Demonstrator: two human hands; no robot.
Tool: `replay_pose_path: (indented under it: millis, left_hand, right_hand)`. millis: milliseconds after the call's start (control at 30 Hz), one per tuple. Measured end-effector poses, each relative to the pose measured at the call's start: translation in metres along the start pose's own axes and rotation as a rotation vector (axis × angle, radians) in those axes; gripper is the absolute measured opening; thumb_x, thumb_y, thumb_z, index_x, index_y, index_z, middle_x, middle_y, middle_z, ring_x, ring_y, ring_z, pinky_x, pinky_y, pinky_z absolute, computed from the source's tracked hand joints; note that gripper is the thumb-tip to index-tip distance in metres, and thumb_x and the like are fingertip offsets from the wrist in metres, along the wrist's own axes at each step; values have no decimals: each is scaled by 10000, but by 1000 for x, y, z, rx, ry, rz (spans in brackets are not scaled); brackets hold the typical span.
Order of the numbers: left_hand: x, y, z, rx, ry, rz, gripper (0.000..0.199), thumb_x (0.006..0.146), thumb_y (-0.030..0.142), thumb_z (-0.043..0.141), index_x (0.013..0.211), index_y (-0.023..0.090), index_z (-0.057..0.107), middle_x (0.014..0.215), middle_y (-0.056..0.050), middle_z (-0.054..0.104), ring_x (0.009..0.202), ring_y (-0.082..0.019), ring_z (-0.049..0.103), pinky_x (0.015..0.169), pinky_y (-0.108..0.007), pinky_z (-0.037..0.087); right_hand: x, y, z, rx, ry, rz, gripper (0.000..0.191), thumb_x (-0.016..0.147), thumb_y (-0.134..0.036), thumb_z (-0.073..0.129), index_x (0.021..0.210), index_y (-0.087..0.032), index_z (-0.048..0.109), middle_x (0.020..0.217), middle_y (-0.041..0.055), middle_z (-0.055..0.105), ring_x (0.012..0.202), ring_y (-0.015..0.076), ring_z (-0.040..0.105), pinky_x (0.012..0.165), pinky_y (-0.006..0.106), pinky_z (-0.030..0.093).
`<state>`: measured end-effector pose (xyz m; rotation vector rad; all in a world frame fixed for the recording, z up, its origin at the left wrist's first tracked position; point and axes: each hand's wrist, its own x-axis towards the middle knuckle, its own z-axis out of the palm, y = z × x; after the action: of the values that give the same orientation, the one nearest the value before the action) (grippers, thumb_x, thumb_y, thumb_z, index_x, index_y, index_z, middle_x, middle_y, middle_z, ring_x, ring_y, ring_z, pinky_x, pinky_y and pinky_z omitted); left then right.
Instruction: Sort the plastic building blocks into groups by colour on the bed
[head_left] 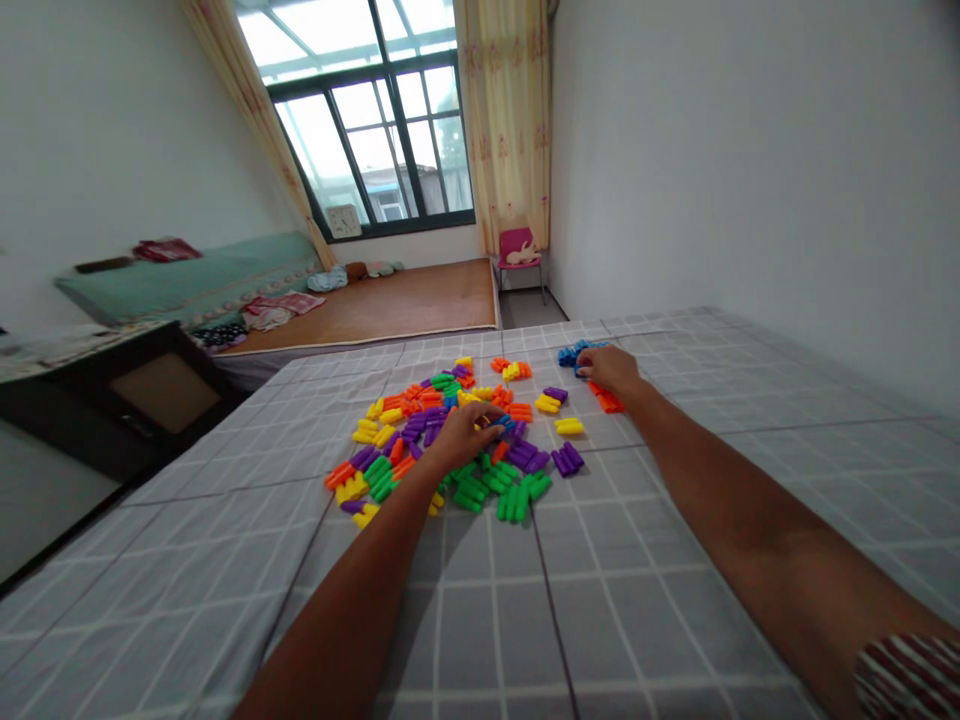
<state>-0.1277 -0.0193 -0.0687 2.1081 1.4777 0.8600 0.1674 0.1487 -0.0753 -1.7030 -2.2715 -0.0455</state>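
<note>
My left hand (466,432) reaches into a spread pile of ridged plastic building blocks, its thumb and fingers closed on a blue block (507,425). Around it lie purple blocks (528,456), green blocks (471,490), orange blocks (416,400) and yellow blocks (351,488). Farther right, my right hand (611,368) has its fingertips closed at a cluster of blue blocks (573,353), apparently gripping one; the fingers partly cover it. Beside that hand, orange blocks (606,398) lie on the cloth, partly hidden by the wrist.
A grey checked cloth (480,620) covers the surface under the blocks. Single yellow blocks (569,427) lie between the pile and my right hand. Beyond are a bed (420,300) and a pink chair (517,245). A dark cabinet (150,400) stands left; a white wall (750,170) runs along the right.
</note>
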Motion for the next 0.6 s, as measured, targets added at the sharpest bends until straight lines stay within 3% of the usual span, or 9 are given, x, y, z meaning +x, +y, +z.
replay_pose_path:
  millis: [100,233,333,467,600]
  left_hand:
    - [3,-3,5,-156,81,-39,295,773,253,621,1048,159,671,984,-70,707,879,-199,643,794,-325,515]
    - [7,-6,10,-476,158,-127,284,736,284,673,973,141,610,833,-45,684,733,-164,640,670,-288,519]
    - [8,-5,9,-650,208,-182,335,692,341,734,906,145,566,727,0,636,644,-137,621,620,-268,509]
    - [6,-5,8,-762,226,-210,416,627,378,798,866,145,550,672,26,608,600,-118,603,603,-256,503]
    - [6,-3,12,-803,177,-211,420,635,403,801,862,141,562,690,25,600,622,-110,601,611,-248,513]
  right_hand:
    - [-5,-28,-18,224,3,-159,227,849,-396,589,913,-235,737,889,52,730,815,206,638,675,285,447]
    - [-24,-85,-36,648,-182,-595,330,832,-407,620,1101,-226,681,994,36,706,766,150,636,683,257,478]
    - [-42,-121,-35,698,-118,-833,433,751,-330,725,1163,-227,645,1082,61,666,843,164,630,744,285,498]
    - [-55,-143,-23,626,44,-945,311,778,-206,689,1088,-223,668,1084,80,646,985,197,596,854,335,480]
    - [-49,-138,-16,529,110,-938,333,746,-188,700,1075,-224,662,1051,67,663,1011,216,582,918,382,449]
